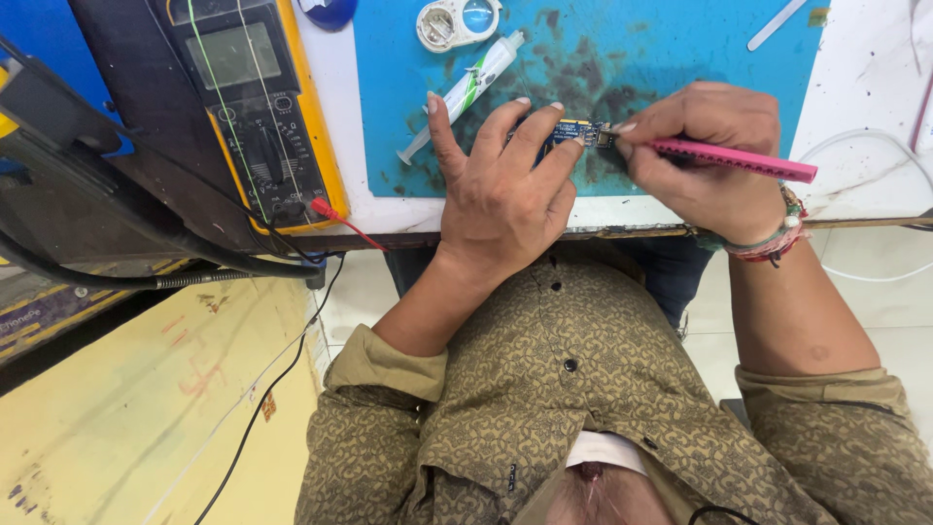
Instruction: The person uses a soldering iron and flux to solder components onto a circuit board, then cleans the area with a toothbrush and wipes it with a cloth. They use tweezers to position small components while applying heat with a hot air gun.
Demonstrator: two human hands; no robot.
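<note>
My left hand (501,185) lies on the blue work mat (671,49), its fingertips pinning down a small blue circuit board (571,129). My right hand (705,160) grips a pink pen-shaped tool (739,158) and its tip touches the right end of the board. The board's lower part is hidden under my left fingers. A white syringe-like tube (465,89) lies just left of my left hand.
A yellow multimeter (255,107) with a red probe lead (340,219) stands at the left. A round white case (457,21) sits at the mat's top. Black cables (146,262) hang off the table's left edge. White wire (875,146) loops at the right.
</note>
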